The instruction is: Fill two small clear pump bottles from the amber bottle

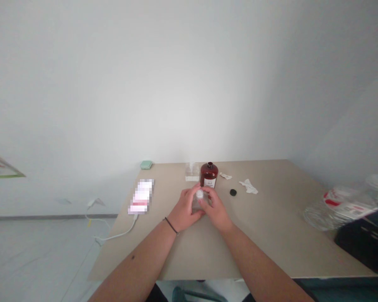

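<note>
Between my two hands stands a small clear bottle (195, 204) with a white cap (199, 193). My left hand (188, 208) wraps round its left side, a dark band at the wrist. On the right side, my right hand (216, 208) closes in with its thumb and fingers at the cap and upper part. Just behind my fingertips is a brown bottle (209, 173) with a white label and an uncovered neck. A round black cap (233, 192) lies on the table to the right of it.
A clear container (192, 173) stands behind, left of the brown bottle. Crumpled tissues (248, 186) lie to the right. At the left are a phone (141, 196) on a white cable (121, 234) and a green case (146, 165). A large clear plastic bottle (321, 214) and black bag (362, 243) occupy the right edge.
</note>
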{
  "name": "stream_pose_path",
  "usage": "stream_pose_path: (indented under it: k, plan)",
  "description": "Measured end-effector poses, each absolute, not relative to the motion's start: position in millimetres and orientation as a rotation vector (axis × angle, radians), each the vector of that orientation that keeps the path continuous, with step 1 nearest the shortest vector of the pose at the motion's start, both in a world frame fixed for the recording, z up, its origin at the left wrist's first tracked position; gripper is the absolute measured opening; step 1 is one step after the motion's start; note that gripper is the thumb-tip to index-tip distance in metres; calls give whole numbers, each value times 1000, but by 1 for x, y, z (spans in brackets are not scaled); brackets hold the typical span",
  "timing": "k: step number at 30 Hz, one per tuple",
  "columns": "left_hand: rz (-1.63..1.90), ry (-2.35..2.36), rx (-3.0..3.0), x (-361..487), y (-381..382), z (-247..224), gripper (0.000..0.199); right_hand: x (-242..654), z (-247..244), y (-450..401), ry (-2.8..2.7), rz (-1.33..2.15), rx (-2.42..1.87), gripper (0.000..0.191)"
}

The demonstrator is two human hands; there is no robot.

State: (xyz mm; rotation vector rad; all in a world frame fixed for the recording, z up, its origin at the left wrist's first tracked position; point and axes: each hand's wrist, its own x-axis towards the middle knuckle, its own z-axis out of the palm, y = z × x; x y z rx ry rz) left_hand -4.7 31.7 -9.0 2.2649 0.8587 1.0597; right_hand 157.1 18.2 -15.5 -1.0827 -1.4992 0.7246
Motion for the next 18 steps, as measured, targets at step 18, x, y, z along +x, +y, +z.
stream_pose_path:
  k: [18]
  plan:
    - [1014, 934, 1779, -3, 36, -18, 115, 150, 17, 17, -1580, 515, -1220, 13]
